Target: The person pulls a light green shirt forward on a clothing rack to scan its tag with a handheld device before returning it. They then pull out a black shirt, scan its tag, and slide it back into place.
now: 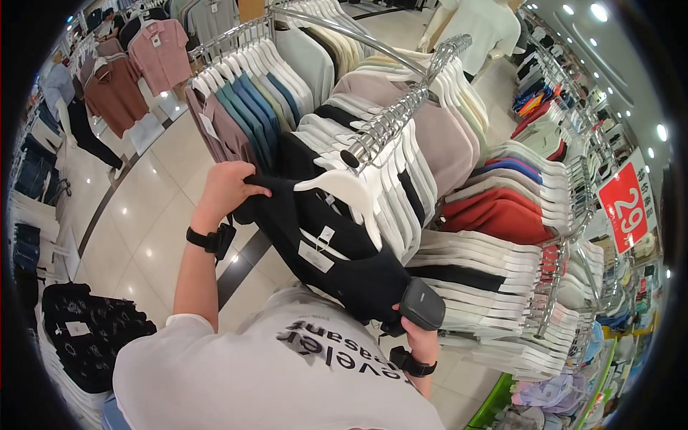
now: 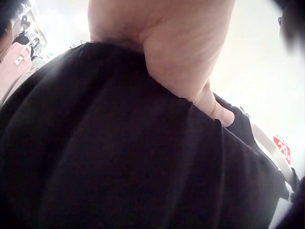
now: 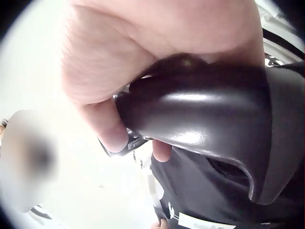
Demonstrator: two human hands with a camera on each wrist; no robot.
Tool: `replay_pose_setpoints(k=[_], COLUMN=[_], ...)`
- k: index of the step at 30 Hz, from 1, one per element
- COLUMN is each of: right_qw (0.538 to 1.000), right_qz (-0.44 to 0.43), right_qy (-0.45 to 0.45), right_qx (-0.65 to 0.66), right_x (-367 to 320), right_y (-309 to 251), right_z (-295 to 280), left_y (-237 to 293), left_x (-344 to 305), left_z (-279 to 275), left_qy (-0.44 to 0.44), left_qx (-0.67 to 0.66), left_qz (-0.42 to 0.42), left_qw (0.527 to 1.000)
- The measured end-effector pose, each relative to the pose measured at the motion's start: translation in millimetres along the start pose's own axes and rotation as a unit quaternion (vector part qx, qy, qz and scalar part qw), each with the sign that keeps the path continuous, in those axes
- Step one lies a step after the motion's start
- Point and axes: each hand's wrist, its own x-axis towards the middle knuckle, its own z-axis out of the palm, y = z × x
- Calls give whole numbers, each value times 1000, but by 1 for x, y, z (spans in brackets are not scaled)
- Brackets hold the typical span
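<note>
A black garment (image 1: 287,236) with a white tag (image 1: 316,256) at its neck hangs on a white hanger (image 1: 347,190) in the head view. My left hand (image 1: 231,192) grips its shoulder, thumb on top. In the left wrist view, the thumb of that hand (image 2: 176,47) presses the black cloth (image 2: 119,133); the other fingers are hidden. My right hand (image 1: 421,340) holds a dark rounded device (image 1: 423,303) by the garment's other side. In the right wrist view, fingers of this hand (image 3: 157,38) curl round the device's glossy black body (image 3: 205,114), over the black garment (image 3: 190,176).
A chrome rack (image 1: 390,118) of hangers stands ahead, with white, black and blue shirts. To the right are red tops (image 1: 494,215) and a red sign (image 1: 626,208). Folded black printed clothes (image 1: 89,330) lie at lower left. Tiled floor (image 1: 136,215) shows on the left.
</note>
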Motion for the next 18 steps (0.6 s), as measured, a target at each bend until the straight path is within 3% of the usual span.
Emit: replay_pose_setpoints(k=[7,18], right_qw=[996,995], right_qz=[61,76], right_qy=[19,64], right_qx=[-62,17], right_x=[7,17], right_y=[42,49], right_z=[2,35], left_y=[-35,-53], left_x=[-10,-12], left_z=[36,65], left_qy=[50,73], left_qx=[16,-8], left_qz=[45,84], left_qw=[998,994])
